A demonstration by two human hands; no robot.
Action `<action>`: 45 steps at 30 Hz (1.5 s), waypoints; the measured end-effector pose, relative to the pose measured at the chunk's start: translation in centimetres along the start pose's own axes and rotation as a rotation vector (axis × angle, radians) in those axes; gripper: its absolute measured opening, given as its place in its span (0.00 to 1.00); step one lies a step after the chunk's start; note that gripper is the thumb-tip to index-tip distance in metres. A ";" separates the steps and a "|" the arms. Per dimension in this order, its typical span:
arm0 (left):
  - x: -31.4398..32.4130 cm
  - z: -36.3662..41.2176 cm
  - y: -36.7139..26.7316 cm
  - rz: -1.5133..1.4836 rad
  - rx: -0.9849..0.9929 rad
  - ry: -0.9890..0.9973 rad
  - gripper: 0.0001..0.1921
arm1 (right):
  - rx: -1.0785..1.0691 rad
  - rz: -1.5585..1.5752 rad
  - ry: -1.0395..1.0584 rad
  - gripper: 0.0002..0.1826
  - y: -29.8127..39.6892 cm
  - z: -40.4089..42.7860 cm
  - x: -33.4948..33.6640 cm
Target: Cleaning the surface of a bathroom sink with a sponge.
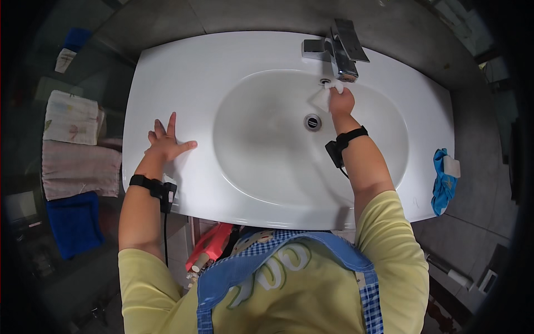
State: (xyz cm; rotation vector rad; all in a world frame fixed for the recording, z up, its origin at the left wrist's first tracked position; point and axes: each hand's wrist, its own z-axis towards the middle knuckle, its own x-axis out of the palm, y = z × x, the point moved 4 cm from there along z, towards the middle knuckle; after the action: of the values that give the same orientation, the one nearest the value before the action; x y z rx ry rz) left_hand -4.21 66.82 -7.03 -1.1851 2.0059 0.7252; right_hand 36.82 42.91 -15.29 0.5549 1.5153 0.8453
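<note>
A white cloth or wipe (322, 99) is gripped in my right hand (342, 101), which presses it against the back wall of the white washbasin (263, 137). The cloth lies just below the overflow hole (325, 81) and above the drain (312, 122). Over that hand projects the spout of a chrome faucet (345, 71). My left hand (164, 142) rests on the flat white counter left of the bowl, fingers spread, holding nothing.
On the counter's right edge lie blue gloves (443, 183) with a whitish block (452, 167). Folded towels hang at the left: a printed one (71, 119), a pinkish one (81, 169) and a blue one (75, 225). A red item (212, 244) is below the front edge.
</note>
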 end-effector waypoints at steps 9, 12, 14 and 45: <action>0.1 0.3 0.0 -0.016 -0.009 -0.008 0.59 | 0.155 0.056 -0.167 0.19 -1.9 2.4 -4.3; 0.4 0.5 0.4 -0.034 -0.022 -0.013 0.59 | 0.150 -0.027 -0.143 0.19 -2.1 2.0 -5.3; 0.2 0.4 0.1 -0.029 -0.015 -0.020 0.58 | -0.222 -0.069 -0.113 0.21 -1.6 1.2 -5.6; 0.1 0.2 0.1 -0.004 0.000 0.009 0.60 | -0.316 0.002 -0.242 0.07 2.3 -4.4 2.4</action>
State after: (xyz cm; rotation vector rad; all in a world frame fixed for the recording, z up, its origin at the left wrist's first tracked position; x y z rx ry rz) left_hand -4.28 66.96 -7.21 -1.1942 2.0103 0.7196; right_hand 31.90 45.33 -15.12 0.4077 1.1343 0.9606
